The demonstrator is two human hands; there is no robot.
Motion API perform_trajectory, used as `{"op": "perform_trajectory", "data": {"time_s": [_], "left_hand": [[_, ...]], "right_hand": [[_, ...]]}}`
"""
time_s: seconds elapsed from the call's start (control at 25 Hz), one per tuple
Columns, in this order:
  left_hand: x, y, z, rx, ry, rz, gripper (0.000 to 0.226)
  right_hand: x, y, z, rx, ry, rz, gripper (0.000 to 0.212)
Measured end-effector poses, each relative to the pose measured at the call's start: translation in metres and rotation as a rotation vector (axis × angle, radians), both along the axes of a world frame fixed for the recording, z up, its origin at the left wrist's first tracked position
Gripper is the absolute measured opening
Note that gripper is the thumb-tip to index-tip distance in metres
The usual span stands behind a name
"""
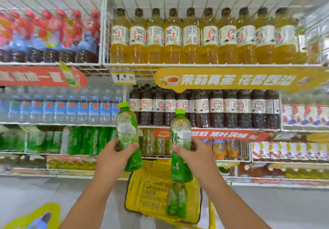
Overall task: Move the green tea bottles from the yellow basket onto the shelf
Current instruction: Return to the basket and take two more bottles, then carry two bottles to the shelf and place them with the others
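My left hand [114,155] grips a green tea bottle [127,132] with a green cap, held upright in front of the shelves. My right hand [191,154] grips a second green tea bottle [180,139], also upright, slightly lower. Below them the yellow basket [142,189] stands on the floor, and one or two more green tea bottles [177,202] lie at its right side. Green bottles [85,139] fill the left part of the third shelf, while the section behind my hands [153,143] looks sparsely stocked and blurry.
The wire shelves hold yellow jasmine tea bottles [204,38] on top, dark oolong bottles [213,109] beneath, water bottles [62,109] at the left and red-capped drinks [49,36] upper left. A price tag [123,77] hangs from the shelf edge. Grey floor lies below.
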State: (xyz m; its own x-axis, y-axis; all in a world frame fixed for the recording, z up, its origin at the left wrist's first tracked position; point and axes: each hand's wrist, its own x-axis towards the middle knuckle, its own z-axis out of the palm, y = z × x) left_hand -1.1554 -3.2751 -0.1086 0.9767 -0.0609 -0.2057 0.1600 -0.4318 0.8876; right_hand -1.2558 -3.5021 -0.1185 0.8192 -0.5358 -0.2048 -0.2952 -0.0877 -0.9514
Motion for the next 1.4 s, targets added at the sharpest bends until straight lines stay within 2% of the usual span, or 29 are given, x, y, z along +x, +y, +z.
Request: {"op": "perform_trajectory", "data": {"time_s": [0.2,0.36,0.44,0.52,0.64,0.8,0.92,1.04,1.16,1.24,1.32,1.36,1.4], "left_hand": [[-0.003,0.05,0.046,-0.018,-0.095,0.178,0.076],[0.002,0.112,0.064,-0.03,-0.087,0.31,0.054],[0.006,0.152,0.066,-0.064,-0.1,0.368,0.051],[0.01,0.201,0.069,-0.091,-0.103,0.4,0.045],[0.026,0.279,0.075,-0.073,-0.121,0.399,0.031],[0.054,0.395,0.083,-0.06,-0.154,0.395,0.016],[0.074,0.472,0.096,-0.027,-0.146,0.38,0.017],[0.094,0.533,0.107,-0.037,-0.142,0.414,0.021],[0.124,0.583,0.101,-0.064,-0.154,0.49,0.023],[0.15,0.609,0.089,-0.061,-0.158,0.529,0.029],[0.178,0.632,0.078,-0.069,-0.157,0.569,0.037],[0.19,0.641,0.074,-0.07,-0.155,0.604,0.038],[0.203,0.652,0.069,-0.073,-0.16,0.632,0.035]], "right_hand": [[0.047,0.034,0.042,-0.031,-0.029,0.149,0.052],[0.087,0.093,0.061,-0.021,-0.068,0.268,0.036],[0.104,0.13,0.063,-0.037,-0.069,0.328,0.041],[0.121,0.181,0.064,-0.052,-0.072,0.355,0.047],[0.143,0.261,0.068,-0.035,-0.097,0.374,0.037],[0.175,0.379,0.078,-0.037,-0.134,0.444,0.037],[0.202,0.458,0.091,-0.009,-0.119,0.504,0.034],[0.228,0.522,0.111,0.01,-0.121,0.538,0.046],[0.26,0.57,0.121,0.002,-0.105,0.585,0.024],[0.287,0.598,0.12,-0.033,-0.106,0.623,0.036],[0.322,0.627,0.11,-0.072,-0.116,0.632,0.063],[0.337,0.641,0.108,-0.071,-0.118,0.635,0.069],[0.356,0.654,0.102,-0.057,-0.125,0.648,0.066]]}}
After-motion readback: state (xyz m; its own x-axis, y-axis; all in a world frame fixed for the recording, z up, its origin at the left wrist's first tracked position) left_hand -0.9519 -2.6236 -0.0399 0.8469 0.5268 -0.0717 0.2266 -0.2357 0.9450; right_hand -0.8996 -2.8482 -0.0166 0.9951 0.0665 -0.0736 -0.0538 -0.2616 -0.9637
